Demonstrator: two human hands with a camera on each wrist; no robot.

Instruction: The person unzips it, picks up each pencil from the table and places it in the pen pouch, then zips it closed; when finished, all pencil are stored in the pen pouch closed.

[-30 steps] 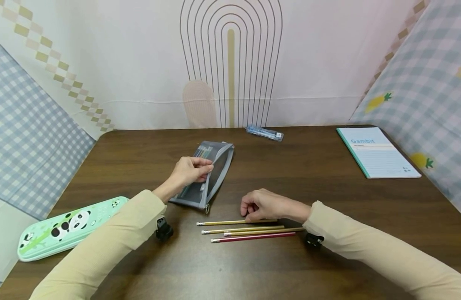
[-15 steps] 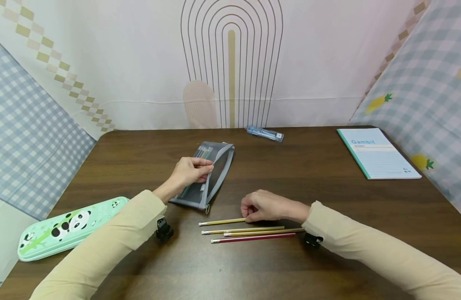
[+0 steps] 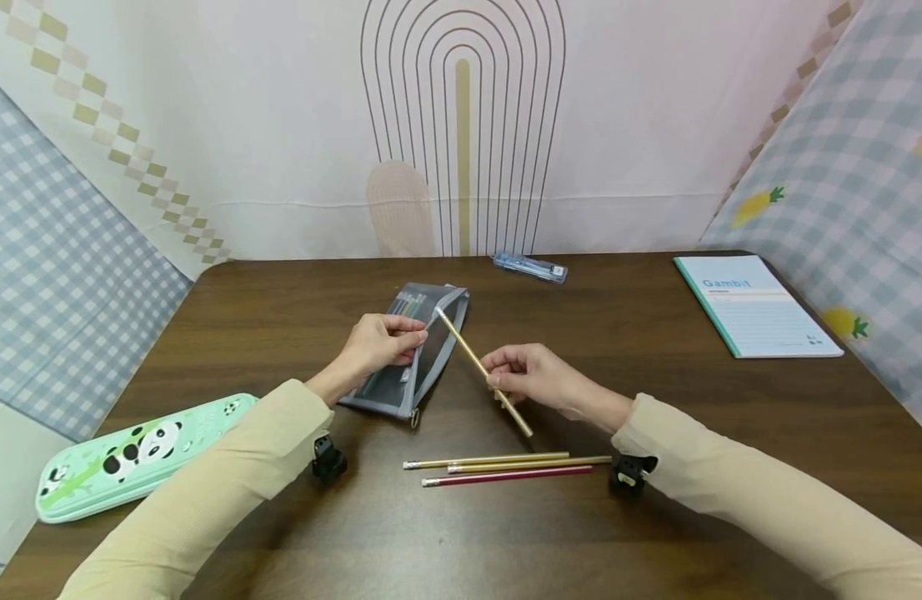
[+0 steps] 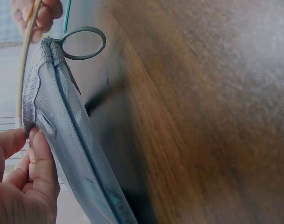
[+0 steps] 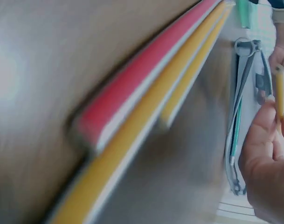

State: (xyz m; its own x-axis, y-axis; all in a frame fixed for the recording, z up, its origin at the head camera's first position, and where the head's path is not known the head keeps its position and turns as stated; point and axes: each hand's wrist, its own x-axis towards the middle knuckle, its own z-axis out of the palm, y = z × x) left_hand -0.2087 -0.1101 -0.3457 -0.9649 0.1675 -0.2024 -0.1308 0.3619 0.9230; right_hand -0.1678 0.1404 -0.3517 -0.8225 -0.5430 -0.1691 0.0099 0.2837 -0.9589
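Note:
My left hand (image 3: 378, 340) pinches the near edge of a grey mesh zip pouch (image 3: 382, 400), whose mouth gapes toward the right. Several pencils or pens show through the mesh. Between thumb and fingers, my right hand (image 3: 539, 379) holds a yellow pencil (image 3: 472, 357) at a slant, its eraser end at the pouch's opening. In the left wrist view, thumb and fingertips grip the pouch's zip edge (image 4: 31, 98), with a metal ring (image 4: 83, 43) at its end. On the table below the right hand lie two yellow pencils (image 3: 506, 458) and a red pencil (image 3: 513, 475).
A green panda pencil case (image 3: 146, 454) lies at the left, partly behind the left sleeve. At the table's back edge sits a small blue packaged item (image 3: 530, 267). A notebook (image 3: 757, 306) lies at the far right.
My right hand has picked the farthest yellow pencil off the table, raised it and turned it toward the pouch's mouth. The left hand and pouch have stayed put.

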